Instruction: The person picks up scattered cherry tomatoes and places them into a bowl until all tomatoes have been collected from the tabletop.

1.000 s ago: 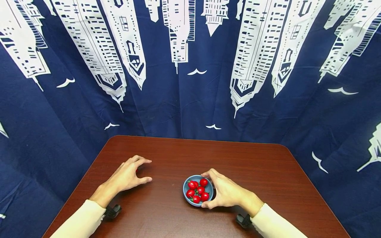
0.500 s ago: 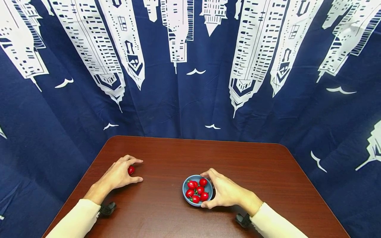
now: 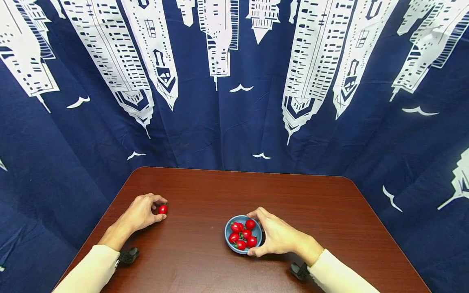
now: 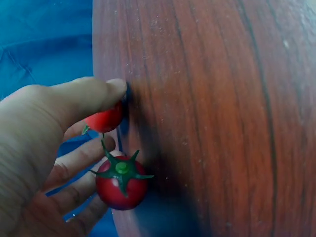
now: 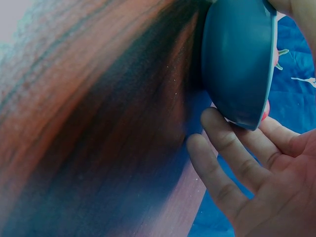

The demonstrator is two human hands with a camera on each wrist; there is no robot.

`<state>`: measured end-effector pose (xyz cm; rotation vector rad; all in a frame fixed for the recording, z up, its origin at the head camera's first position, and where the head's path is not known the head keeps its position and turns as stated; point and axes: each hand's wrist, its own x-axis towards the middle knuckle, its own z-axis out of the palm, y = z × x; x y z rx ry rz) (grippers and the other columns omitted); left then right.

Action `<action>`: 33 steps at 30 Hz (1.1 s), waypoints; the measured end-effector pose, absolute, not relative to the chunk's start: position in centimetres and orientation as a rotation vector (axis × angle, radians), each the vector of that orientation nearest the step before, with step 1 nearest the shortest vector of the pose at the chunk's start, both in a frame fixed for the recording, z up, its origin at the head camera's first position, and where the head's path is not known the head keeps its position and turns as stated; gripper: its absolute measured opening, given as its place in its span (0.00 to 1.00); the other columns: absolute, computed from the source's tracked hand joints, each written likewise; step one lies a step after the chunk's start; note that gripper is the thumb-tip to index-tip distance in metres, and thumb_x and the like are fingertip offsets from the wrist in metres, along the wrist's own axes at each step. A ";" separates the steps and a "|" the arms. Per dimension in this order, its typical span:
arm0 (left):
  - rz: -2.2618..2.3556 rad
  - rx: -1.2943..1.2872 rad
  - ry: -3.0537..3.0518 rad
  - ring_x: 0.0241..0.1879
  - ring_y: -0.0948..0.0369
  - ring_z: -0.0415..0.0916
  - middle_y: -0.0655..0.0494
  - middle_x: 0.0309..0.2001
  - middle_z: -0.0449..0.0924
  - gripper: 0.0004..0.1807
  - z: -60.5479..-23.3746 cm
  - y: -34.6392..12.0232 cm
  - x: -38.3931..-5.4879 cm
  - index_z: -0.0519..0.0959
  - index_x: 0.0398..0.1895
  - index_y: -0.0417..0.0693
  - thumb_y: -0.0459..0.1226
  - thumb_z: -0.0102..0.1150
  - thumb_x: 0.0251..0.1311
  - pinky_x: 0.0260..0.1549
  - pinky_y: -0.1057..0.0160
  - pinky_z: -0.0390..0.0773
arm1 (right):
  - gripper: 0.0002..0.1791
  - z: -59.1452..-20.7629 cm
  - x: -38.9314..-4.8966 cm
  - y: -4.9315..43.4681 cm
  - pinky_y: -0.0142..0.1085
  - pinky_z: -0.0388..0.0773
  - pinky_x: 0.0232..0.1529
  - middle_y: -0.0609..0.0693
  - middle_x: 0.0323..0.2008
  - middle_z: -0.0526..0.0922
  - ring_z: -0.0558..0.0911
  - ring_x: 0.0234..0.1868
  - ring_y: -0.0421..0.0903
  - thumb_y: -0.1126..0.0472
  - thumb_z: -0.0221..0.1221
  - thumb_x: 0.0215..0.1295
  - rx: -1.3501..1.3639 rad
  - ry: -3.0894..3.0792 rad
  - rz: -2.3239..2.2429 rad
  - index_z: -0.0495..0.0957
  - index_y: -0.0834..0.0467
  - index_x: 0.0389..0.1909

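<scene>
My left hand point(image 3: 141, 211) is at the left side of the table, its thumb and fingers curled about a small red cherry tomato point(image 3: 163, 209). In the left wrist view, the thumb partly covers this tomato point(image 4: 106, 118). Closer to that camera is a second cherry tomato point(image 4: 121, 182) with a green star-shaped calyx, beside the lower fingers; the hand hides it in the head view. My right hand point(image 3: 280, 236) grips the right side of a small blue bowl point(image 3: 227, 240), thumb at the near rim and fingers at the far rim. Several cherry tomatoes point(image 3: 246, 234) lie in the bowl.
The brown wooden table point(image 3: 205, 191) has rounded far corners. A navy curtain point(image 3: 220, 122) with white building prints hangs behind and around it. Dark wrist cameras point(image 3: 128, 256) sit under both wrists.
My left hand has moved left and drawn its thumb and fingers in around the cherry tomato, which now shows between the fingertips. My right hand and the bowl have stayed in place.
</scene>
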<state>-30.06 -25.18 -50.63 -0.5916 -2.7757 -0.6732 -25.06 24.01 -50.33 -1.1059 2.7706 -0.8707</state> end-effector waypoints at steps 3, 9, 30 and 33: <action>-0.693 -0.605 -2.778 0.35 0.63 0.86 0.59 0.37 0.91 0.20 -50.6 -24.9 -30.2 0.94 0.47 0.45 0.34 0.93 0.53 0.38 0.63 0.87 | 0.53 -50.3 -25.1 24.0 0.35 0.91 0.62 0.49 0.66 0.84 0.92 0.55 0.38 0.37 0.88 0.54 -1.107 2.769 -0.871 0.75 0.60 0.72; -0.687 -0.609 -2.768 0.34 0.64 0.86 0.61 0.34 0.90 0.17 -50.4 -24.3 -30.2 0.94 0.44 0.47 0.34 0.93 0.53 0.38 0.65 0.87 | 0.53 -50.3 -25.0 24.0 0.35 0.91 0.62 0.50 0.66 0.84 0.93 0.55 0.40 0.36 0.88 0.55 -1.107 2.755 -0.890 0.75 0.59 0.72; -0.810 -0.704 -2.657 0.34 0.64 0.89 0.60 0.37 0.90 0.18 -49.6 -20.8 -29.3 0.95 0.49 0.43 0.30 0.90 0.55 0.36 0.66 0.89 | 0.52 -50.5 -25.0 24.0 0.36 0.91 0.62 0.49 0.67 0.84 0.92 0.56 0.37 0.36 0.88 0.54 -1.108 2.784 -0.851 0.75 0.58 0.72; -0.810 -0.731 -2.638 0.34 0.66 0.88 0.61 0.37 0.89 0.18 -49.4 -20.1 -29.1 0.95 0.49 0.43 0.30 0.90 0.55 0.36 0.67 0.89 | 0.52 -50.5 -25.0 24.0 0.36 0.91 0.63 0.48 0.67 0.83 0.92 0.57 0.37 0.36 0.88 0.54 -1.103 2.792 -0.833 0.75 0.57 0.72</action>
